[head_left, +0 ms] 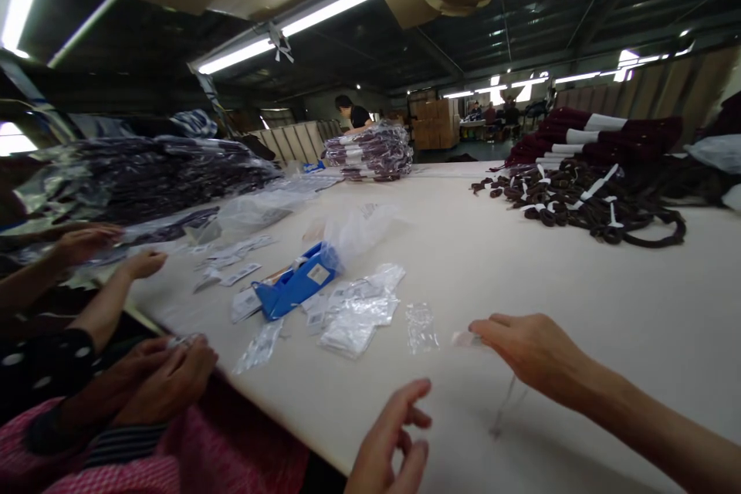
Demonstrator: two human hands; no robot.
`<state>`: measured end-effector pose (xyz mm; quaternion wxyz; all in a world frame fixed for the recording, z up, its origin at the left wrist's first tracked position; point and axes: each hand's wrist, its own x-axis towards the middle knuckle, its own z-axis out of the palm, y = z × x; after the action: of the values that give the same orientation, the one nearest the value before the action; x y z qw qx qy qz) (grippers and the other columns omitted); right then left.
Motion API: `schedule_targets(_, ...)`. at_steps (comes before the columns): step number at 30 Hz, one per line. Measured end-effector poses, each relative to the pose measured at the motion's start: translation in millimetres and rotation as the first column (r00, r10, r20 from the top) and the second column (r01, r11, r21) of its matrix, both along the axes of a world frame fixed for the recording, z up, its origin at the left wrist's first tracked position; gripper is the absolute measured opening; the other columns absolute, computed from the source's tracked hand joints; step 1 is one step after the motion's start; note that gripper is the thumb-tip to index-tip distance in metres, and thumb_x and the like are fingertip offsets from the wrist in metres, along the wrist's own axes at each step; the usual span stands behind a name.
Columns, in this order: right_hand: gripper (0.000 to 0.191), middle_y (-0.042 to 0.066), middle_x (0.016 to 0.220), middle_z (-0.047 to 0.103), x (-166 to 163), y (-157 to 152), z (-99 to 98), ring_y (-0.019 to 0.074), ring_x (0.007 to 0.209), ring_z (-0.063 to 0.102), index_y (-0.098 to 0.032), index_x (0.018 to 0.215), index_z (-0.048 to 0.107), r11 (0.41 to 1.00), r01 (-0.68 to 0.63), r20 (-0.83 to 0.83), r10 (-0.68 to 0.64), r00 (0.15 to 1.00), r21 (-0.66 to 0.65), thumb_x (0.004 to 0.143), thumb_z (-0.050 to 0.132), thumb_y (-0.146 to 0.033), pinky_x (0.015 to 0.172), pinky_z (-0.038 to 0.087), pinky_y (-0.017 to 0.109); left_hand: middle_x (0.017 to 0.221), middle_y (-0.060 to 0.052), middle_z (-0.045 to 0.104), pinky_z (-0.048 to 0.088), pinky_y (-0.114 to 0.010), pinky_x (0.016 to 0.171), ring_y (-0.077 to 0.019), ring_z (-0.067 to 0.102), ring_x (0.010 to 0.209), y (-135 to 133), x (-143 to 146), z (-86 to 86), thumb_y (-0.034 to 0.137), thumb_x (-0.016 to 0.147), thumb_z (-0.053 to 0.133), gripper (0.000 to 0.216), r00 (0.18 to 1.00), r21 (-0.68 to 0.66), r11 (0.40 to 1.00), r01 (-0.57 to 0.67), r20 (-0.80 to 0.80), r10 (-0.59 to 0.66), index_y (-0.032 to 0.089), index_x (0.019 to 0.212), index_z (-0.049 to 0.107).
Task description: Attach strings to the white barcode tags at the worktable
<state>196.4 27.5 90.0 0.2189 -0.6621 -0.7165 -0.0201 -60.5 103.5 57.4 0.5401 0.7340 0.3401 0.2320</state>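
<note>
My right hand [538,351] is closed in a pinch over the right part of the white table [451,255]. Between its thumb and fingers is a small pale tag [463,338], blurred. A thin string [502,411] hangs below this hand. Left of the tag, a small clear plastic bag [422,327] lies flat on the tabletop. My left hand [397,440] is at the near edge, fingers apart and curved, holding nothing. Farther left is a loose pile of clear bags [360,312] beside a blue tape dispenser [298,282].
At left, co-workers' hands [165,378] and other hands [139,264] reach along the table edge. Bagged garments [156,174] are stacked behind them, with another bagged stack [369,152] at the far edge. Dark banded cords [579,197] and maroon folded garments [602,131] lie at right.
</note>
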Motion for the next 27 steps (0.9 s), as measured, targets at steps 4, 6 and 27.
schedule_targets(4,0.023,0.002,0.076,0.063,-6.8,-0.3,-39.9,0.0176,0.062,0.056,-0.023,0.096,0.060,0.999,-0.006,0.161,0.011,0.987,-0.033,0.085,0.049,-0.006,0.054,0.032,0.026,0.143,-0.012,0.043,0.038,-0.038,0.105,-0.0244,0.045,0.127,3.2,37.7,-14.9,0.029,0.083,0.048,0.056,0.975,-0.060,0.980,-0.189,0.105,0.194,0.018,0.137,0.041)
schedule_targets(6,0.022,0.004,0.079,0.064,-11.7,-0.8,-60.6,0.0194,0.068,0.057,-0.021,0.102,0.059,0.999,-0.008,0.154,0.014,0.988,-0.042,0.086,0.050,-0.008,0.058,0.036,0.027,0.150,-0.014,0.034,0.031,-0.039,0.112,-0.0244,0.036,0.136,-2.9,57.8,-32.6,0.024,0.081,0.047,0.064,0.971,-0.147,0.975,-0.165,0.148,0.187,0.013,0.142,0.033)
schedule_targets(27,0.021,0.003,0.077,0.058,-7.1,7.8,-101.6,0.0211,0.069,0.052,-0.021,0.085,0.053,0.998,0.059,-0.088,-0.056,0.995,0.022,0.086,0.040,-0.004,0.062,0.032,0.028,0.127,-0.014,0.056,0.034,-0.042,0.106,-0.0276,0.047,0.123,56.7,89.5,-22.1,0.032,0.091,0.041,0.035,0.851,0.616,0.784,-0.071,-0.374,0.370,0.016,0.114,0.061)
